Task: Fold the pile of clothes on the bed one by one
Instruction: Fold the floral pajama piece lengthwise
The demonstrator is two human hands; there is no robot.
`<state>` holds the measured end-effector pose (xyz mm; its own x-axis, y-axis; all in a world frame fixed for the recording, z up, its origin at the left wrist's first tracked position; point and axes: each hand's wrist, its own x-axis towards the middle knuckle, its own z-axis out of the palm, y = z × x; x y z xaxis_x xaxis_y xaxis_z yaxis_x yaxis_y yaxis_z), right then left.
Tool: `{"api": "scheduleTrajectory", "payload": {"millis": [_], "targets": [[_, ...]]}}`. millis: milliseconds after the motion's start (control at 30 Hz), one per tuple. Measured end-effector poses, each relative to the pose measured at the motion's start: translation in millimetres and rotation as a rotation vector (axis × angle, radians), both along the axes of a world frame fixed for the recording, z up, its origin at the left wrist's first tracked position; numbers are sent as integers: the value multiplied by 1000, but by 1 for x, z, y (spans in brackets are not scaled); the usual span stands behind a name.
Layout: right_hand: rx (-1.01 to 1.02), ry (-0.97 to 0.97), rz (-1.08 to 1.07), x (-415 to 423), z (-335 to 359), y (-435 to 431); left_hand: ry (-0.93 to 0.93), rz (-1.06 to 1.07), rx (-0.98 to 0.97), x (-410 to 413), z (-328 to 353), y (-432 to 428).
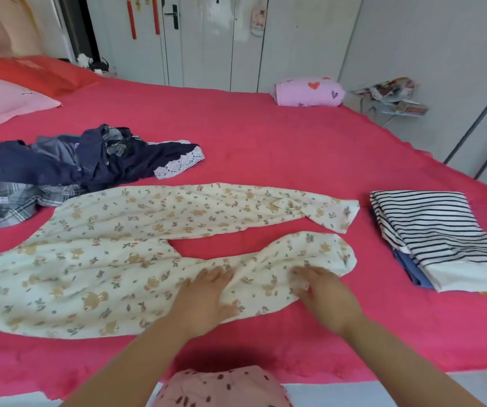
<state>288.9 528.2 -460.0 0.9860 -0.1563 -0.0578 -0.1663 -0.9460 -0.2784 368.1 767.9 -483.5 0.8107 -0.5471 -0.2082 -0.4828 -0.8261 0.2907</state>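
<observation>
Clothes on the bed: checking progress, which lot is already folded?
The striped top, stacked neatly on the right. The bear-print trousers lie spread flat, and the dark pile on the left is crumpled.

Clothing: pink garment (221, 386), sm. dark-red & brown sprig print (only a rounded bit shows at frame btm; cut unclear).
Arms: left forearm (136, 362) & right forearm (397, 356) bare up to frame edge.
Grips: left grip (207, 292), right grip (324, 292), both bare.
</observation>
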Motion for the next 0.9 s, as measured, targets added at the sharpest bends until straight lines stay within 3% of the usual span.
{"api": "scheduleTrajectory", "payload": {"millis": [67, 167, 300, 400, 500, 667, 767, 900], "targets": [[104, -66, -132, -3, 1, -34, -118, 28, -22, -4, -1, -10], [249, -201, -363, 6, 4, -73, -175, 133, -288, -5, 4, -20], [482, -100, -624, 30, 5, -94, -119, 264, -482, 1, 14, -22], [524, -75, -622, 45, 3, -99, -94, 247, -521, 2, 16, -20], [636, -179, -587, 54, 14, -105, -90, 283, -565, 5, 21, -17], [1143, -387, -468, 53, 63, -129, -80, 320, -635, 8, 32, -21], [1046, -494, -404, 42, 87, -150, -85, 218, -621, -3, 28, -21], [689, -329, -410, 9, 78, -172, -31, -49, -251, -16, 4, -16]]}}
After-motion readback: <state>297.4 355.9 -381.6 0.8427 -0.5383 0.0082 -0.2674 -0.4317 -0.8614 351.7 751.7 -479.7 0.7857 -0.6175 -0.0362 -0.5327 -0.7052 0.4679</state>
